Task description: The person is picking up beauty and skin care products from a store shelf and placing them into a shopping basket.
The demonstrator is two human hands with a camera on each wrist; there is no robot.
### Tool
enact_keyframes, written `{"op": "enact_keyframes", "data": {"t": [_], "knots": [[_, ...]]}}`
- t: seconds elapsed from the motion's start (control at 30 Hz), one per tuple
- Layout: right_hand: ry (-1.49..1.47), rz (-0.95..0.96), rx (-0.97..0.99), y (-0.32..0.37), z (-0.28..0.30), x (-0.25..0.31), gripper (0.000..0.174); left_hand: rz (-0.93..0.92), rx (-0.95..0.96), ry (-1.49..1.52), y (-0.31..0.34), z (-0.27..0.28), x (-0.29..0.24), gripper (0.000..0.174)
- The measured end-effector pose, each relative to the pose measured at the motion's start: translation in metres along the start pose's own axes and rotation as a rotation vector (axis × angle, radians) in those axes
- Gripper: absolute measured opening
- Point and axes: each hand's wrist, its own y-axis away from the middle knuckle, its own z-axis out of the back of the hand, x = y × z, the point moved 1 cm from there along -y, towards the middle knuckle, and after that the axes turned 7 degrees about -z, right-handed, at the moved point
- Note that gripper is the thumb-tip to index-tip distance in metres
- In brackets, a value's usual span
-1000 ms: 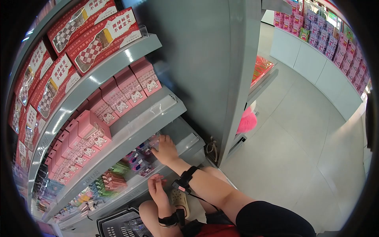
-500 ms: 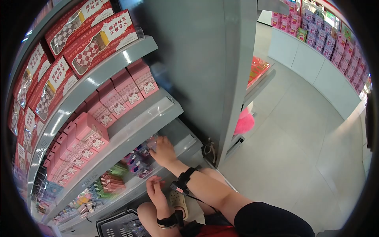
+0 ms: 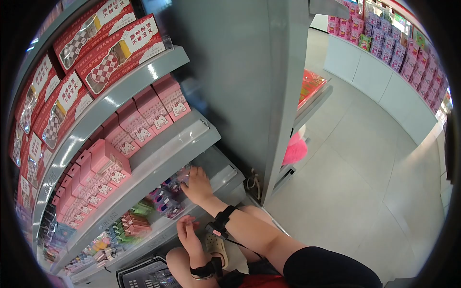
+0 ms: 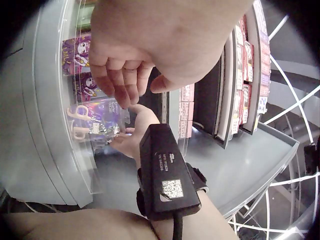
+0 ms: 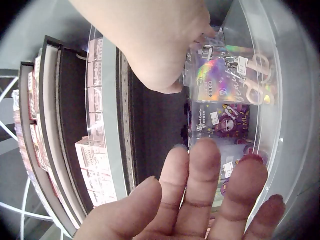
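Observation:
In the head view my right hand (image 3: 198,186) reaches into the low shelf with thumb and fingers apart. Its fingertips are at the edge of a shiny rainbow-coloured pack (image 5: 212,82) with pink-handled scissors (image 5: 258,75). That pack stands at the end of a row, behind a clear shelf lip. Beside it comes a purple pack (image 5: 230,120) printed with a cartoon figure. My left hand (image 3: 189,234) hangs just in front of the shelf edge, fingers loosely bent, holding nothing. Seen from the left wrist, the right hand (image 4: 137,132) overlaps the scissors pack's edge.
Pink boxes (image 3: 117,161) line the shelf above, and red boxes (image 3: 120,57) the one over that. A black basket (image 3: 139,276) stands on the floor beside my leg. A grey panel (image 3: 235,86) closes the shelf's right side.
My right hand has shifted slightly at the packs, its fingers blurred half a second ago. The left hand stays in front of the shelf. The head view has drifted a little.

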Motion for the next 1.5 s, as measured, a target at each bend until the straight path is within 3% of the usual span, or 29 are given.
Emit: {"op": "enact_keyframes", "data": {"t": [1.1, 1.5], "knots": [[0.054, -0.057, 0.028, 0.000, -0.002, -0.001, 0.063, 0.040, 0.011, 0.006, 0.002, 0.000, -0.001, 0.016], [0.153, -0.074, 0.100, 0.007, -0.003, 0.007, 0.085, 0.029, 0.014, -0.002, 0.002, 0.000, 0.002, 0.015]]}}
